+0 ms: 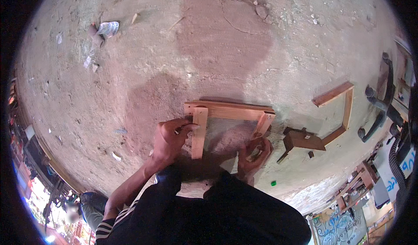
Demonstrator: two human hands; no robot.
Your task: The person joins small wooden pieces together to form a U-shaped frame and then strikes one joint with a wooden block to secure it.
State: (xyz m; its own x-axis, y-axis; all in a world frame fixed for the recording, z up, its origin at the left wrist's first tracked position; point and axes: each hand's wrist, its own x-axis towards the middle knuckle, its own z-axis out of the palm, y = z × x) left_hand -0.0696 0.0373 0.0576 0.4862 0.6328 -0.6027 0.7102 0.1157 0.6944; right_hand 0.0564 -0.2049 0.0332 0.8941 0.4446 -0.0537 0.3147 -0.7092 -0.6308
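Note:
A three-sided frame of light wood strips (235, 110) lies on the ground in front of me, its unclosed side toward my body. My left hand (169, 139) is closed, thumb and fingertips against the outer edge of the left wood strip (199, 136). A small dark spot shows between those fingers; I cannot make out what it is. My right hand (254, 156) curls around the near end of the right wood strip (264, 122), hiding that end. A thin strip runs along the frame's far side.
To the right lies a second frame of wood strips (347, 114), beside a brown wooden block (305, 139). A green cap (273, 183) sits nearer me. Black curved legs (383, 103) stand at far right. Scraps (108, 28) litter the far left; another person's leg (92, 208) shows lower left.

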